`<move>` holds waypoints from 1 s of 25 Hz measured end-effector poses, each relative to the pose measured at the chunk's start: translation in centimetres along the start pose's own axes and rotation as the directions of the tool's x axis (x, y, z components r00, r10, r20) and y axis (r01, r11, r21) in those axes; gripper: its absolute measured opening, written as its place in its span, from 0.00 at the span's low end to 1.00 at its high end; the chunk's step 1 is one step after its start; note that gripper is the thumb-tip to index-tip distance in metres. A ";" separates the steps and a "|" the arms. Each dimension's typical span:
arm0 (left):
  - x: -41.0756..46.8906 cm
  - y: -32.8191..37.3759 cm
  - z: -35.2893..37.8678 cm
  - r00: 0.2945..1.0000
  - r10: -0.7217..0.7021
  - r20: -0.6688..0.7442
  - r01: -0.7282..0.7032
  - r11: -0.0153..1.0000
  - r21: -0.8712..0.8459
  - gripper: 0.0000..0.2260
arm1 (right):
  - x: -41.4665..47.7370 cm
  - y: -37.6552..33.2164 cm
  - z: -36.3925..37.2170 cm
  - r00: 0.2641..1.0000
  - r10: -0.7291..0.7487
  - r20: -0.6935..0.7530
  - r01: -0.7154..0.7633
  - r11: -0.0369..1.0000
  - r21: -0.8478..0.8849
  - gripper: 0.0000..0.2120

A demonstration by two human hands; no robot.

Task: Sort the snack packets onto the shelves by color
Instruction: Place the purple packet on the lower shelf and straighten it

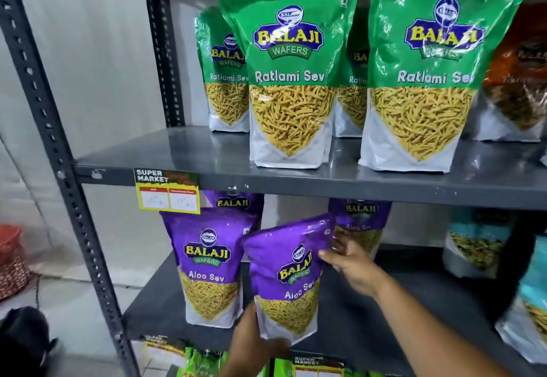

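Gripping a tilted purple packet (288,276), left hand (251,338) and right hand (352,264) hide its edges.

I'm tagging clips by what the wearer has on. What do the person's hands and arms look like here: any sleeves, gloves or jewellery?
Both hands are bare, with no gloves. The right hand leads into a forearm that is uncovered as far as the frame's edge, with no sleeve, watch or bracelet in view. The left hand and its wrist are likewise uncovered. No rings can be made out on the visible fingers.
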State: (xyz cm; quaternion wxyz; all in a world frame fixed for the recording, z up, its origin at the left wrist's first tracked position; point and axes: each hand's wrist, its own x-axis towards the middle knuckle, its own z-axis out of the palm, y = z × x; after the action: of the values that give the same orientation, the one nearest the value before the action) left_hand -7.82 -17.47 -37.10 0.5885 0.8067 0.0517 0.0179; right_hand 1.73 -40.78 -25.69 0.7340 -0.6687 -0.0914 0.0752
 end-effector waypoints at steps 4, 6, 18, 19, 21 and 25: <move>2.5 1.2 0.1 1.000 -0.013 -0.021 0.013 1.000 0.001 0.26 | 0.0 1.6 0.8 0.995 -0.065 -0.078 0.064 0.998 -0.013 0.08; 3.3 1.6 0.9 1.000 0.011 0.016 -0.011 0.999 -0.036 0.24 | -1.5 1.5 -0.4 0.980 -0.143 -0.139 0.146 0.989 0.018 0.05; 5.6 7.6 14.3 0.944 0.112 0.309 -0.053 0.980 -0.193 0.20 | -5.9 -0.4 -13.8 0.908 -0.180 -0.377 0.206 0.978 0.029 0.28; 5.9 7.3 14.7 0.947 0.099 0.306 -0.041 0.981 -0.191 0.20 | -5.7 -0.1 -14.1 0.907 -0.173 -0.385 0.193 0.981 0.013 0.24; 6.0 6.7 15.2 0.947 0.103 0.304 -0.040 0.978 -0.206 0.20 | -5.6 0.4 -14.2 0.911 -0.171 -0.375 0.185 0.983 0.002 0.09; 5.6 6.2 15.6 0.957 0.108 0.270 -0.046 0.973 -0.226 0.24 | -6.2 1.9 -16.0 0.942 -0.128 -0.310 0.128 0.992 -0.019 0.15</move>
State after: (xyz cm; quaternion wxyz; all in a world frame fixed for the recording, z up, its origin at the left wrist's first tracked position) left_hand -0.50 -33.58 -36.19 0.6732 0.7334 -0.0659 -0.0680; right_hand -0.54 -57.55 -29.26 0.7430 -0.6644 -0.0180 -0.0786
